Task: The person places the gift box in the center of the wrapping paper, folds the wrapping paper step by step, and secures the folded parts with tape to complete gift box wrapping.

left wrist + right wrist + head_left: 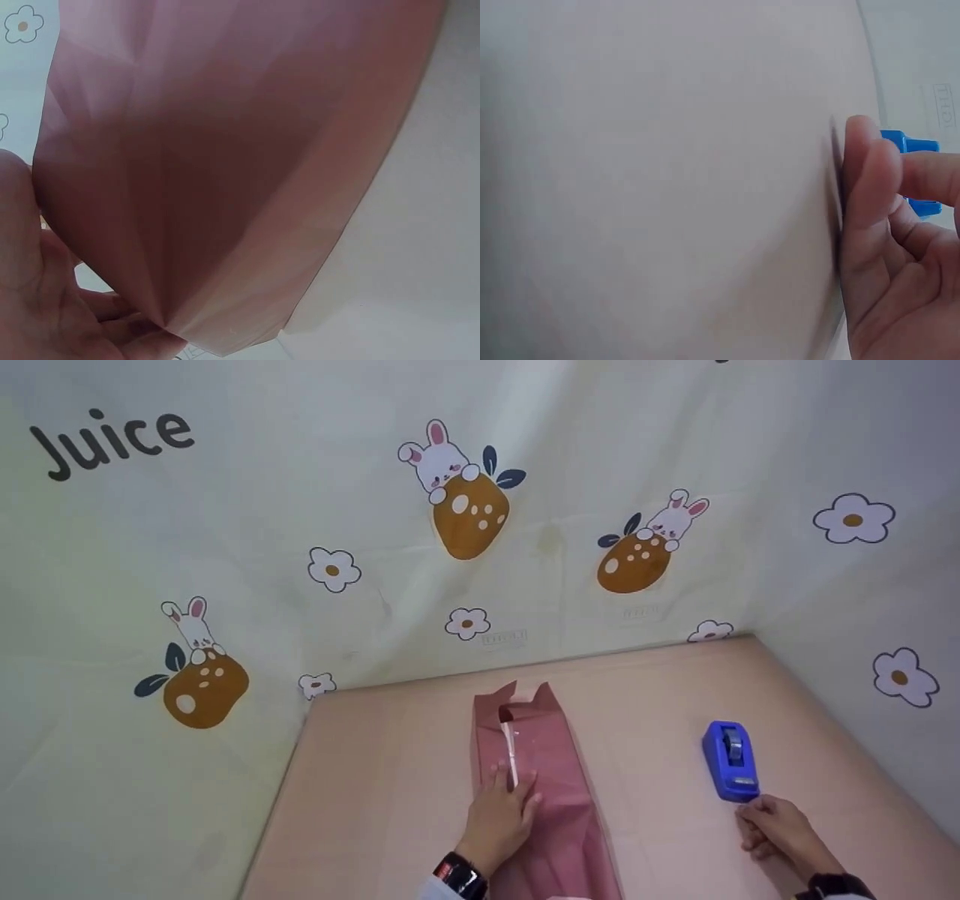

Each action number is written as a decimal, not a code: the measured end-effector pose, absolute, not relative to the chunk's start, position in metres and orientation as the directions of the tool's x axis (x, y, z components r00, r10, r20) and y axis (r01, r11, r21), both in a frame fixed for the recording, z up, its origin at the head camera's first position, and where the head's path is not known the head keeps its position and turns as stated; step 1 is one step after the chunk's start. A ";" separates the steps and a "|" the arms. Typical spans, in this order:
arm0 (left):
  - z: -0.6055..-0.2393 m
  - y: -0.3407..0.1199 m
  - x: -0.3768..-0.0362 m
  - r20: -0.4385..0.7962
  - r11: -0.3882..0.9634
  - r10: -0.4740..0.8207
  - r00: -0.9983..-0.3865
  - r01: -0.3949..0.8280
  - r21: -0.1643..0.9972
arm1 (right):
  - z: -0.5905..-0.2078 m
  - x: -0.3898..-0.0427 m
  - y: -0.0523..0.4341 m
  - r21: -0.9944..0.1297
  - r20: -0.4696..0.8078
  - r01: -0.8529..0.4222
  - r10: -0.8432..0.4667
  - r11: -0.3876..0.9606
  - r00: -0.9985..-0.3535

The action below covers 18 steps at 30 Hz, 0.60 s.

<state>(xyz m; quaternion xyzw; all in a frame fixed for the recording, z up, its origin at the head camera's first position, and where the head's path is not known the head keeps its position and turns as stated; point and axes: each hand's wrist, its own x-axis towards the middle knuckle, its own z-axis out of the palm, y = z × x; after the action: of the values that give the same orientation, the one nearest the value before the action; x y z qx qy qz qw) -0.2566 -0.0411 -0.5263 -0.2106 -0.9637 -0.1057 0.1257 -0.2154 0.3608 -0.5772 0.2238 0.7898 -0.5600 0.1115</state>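
Observation:
Pink wrapping paper, folded into a long sleeve with a notched far end, lies in the middle of the table. A narrow white strip shows along its overlapping edge. My left hand rests on the paper, fingers extended on both sides of that edge. In the left wrist view the creased paper hides part of the hand. To the right stands a blue tape dispenser with a roll of clear tape. At its near end my right hand pinches the tape's end between thumb and forefinger; the tape there is barely visible.
The table has a pale pink-beige cover. Behind and at both sides hangs a light cloth printed with rabbits, fruit and flowers. A dark band is on the left wrist, another on the right.

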 end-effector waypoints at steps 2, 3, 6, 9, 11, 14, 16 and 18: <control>-0.526 -0.041 -0.256 0.286 0.889 0.379 -0.880 0.432 0.152 | -0.576 -0.215 0.360 -0.836 -0.436 0.483 0.220 0.260 -0.873; -0.526 -0.042 -0.256 0.286 0.889 0.379 -0.880 0.432 0.151 | -0.576 -0.215 0.359 -0.836 -0.440 0.486 0.216 0.256 -0.872; -0.526 -0.042 -0.256 0.290 0.890 0.377 -0.879 0.431 0.149 | -0.575 -0.214 0.358 -0.834 -0.452 0.493 0.204 0.247 -0.868; -0.526 -0.042 -0.255 0.290 0.890 0.378 -0.879 0.432 0.148 | -0.574 -0.213 0.357 -0.831 -0.453 0.492 0.197 0.261 -0.869; -0.526 -0.042 -0.256 0.297 0.889 0.379 -0.876 0.434 0.146 | -0.574 -0.212 0.356 -0.827 -0.451 0.489 0.190 0.277 -0.872; -0.527 -0.042 -0.256 0.309 0.887 0.382 -0.871 0.439 0.141 | -0.573 -0.210 0.353 -0.822 -0.441 0.475 0.175 0.315 -0.880; -0.528 -0.042 -0.257 0.314 0.886 0.382 -0.869 0.441 0.143 | -0.571 -0.208 0.351 -0.820 -0.429 0.456 0.154 0.347 -0.890; -0.528 -0.041 -0.257 0.307 0.886 0.379 -0.873 0.438 0.150 | -0.569 -0.207 0.347 -0.816 -0.419 0.436 0.133 0.379 -0.898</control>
<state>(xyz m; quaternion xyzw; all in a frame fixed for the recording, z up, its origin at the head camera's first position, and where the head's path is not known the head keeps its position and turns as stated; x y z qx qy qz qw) -0.2568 -0.0411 -0.5282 -0.2124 -0.9616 -0.1083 0.1360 -0.2073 0.3472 -0.5687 0.1741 0.8178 -0.5295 0.1432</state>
